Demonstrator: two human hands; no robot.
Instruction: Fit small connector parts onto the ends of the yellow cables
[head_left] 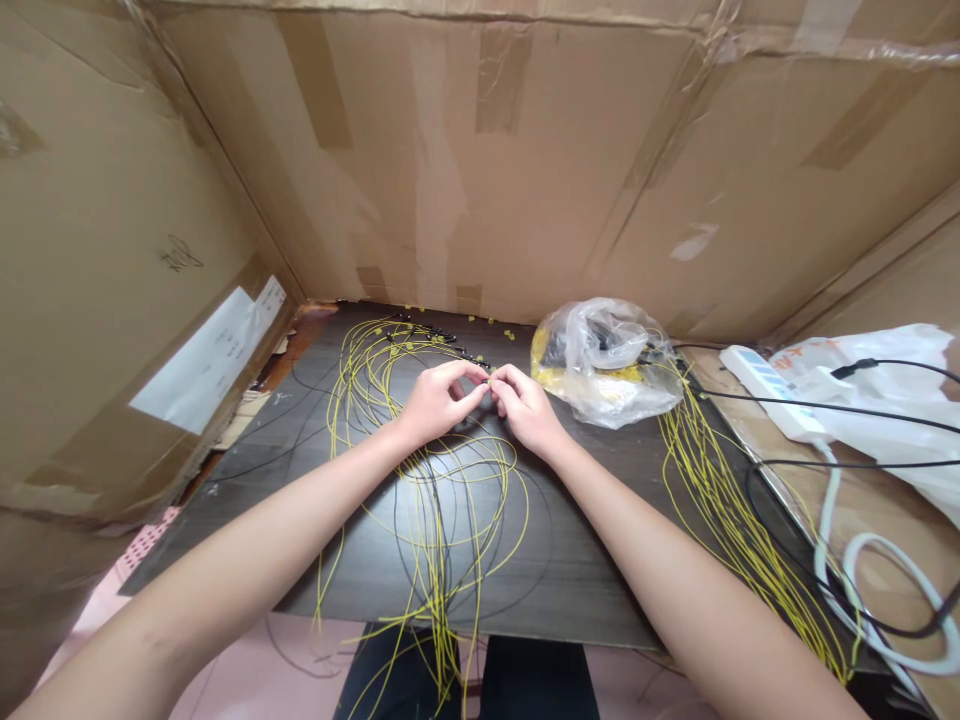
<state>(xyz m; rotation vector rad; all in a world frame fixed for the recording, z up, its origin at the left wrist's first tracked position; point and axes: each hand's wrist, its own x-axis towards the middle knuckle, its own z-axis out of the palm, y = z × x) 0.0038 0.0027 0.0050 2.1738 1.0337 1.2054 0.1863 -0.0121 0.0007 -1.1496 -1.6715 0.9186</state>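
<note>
Above the middle of the dark tabletop (592,560), my left hand (442,402) and my right hand (527,412) meet fingertip to fingertip. Both are closed in a pinch at a small yellow piece (490,381); the fingers cover most of it, so its exact kind is hidden. Thin yellow and black cables (431,540) run beneath my hands in loose loops and hang over the front edge. Just beyond my fingers, black cable ends (439,333) lie in a row, with several small yellow bits (509,335) scattered near them.
A clear plastic bag (611,365) with yellow and black contents sits to the right. Another bundle of yellow cables (720,510) trails down the right side. Beyond it are a white power strip (772,392) and a white bag (885,400). Cardboard walls (420,180) enclose the table.
</note>
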